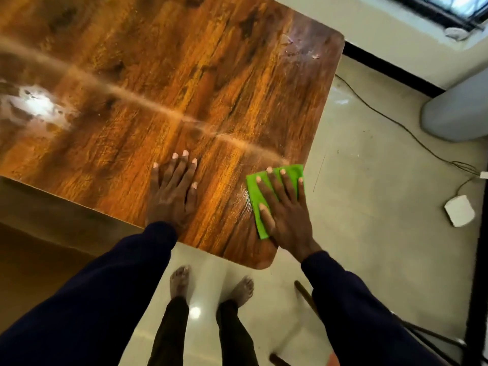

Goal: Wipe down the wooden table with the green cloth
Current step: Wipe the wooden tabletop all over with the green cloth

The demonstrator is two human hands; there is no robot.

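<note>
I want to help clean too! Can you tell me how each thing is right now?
green cloth: flat at the table's right edge, under the right hand.
right hand: fingers spread, pressing the cloth.
left hand: flat on the bare table, holding nothing.
wooden table: shiny, smeary patch near the far corner.
white box: lying on the floor.

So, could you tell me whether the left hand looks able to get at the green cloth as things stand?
Probably yes: only bare wooden table lies between the left hand and the green cloth, though the right hand presses flat on most of it.
</note>
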